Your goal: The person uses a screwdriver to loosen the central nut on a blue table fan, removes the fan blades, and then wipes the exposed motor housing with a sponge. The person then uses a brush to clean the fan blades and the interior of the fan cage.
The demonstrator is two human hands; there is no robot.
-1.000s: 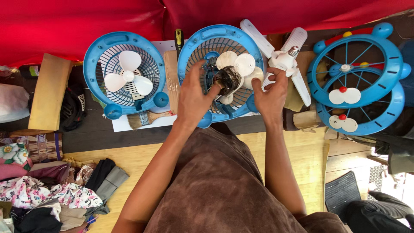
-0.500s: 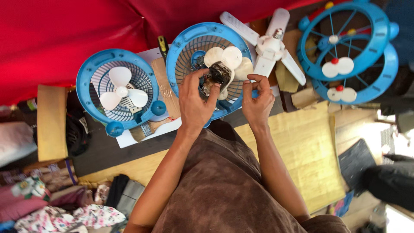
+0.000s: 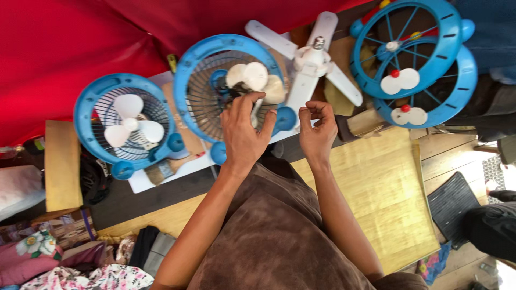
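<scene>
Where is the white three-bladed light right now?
In the head view, the white light lies top centre, between the middle fan and the blue grilles, just above the right hand.

I am in a small repair workshop, a makeshift one. In front of me, across the middle of the frame, lie several blue fans (image 3: pixel 228 88) with their guards off, and a loose pair of blue fan guards (image 3: pixel 411 59) sits at the upper right. A white folding-blade lamp (image 3: pixel 309 62) lies between them. A red cloth (image 3: pixel 70 48) fills the upper left (it looks like a tarp). A paintbrush (image 3: pixel 161 171) rests by the left fan, and bundled clothes (image 3: pixel 70 268) pile at the lower left.
</scene>
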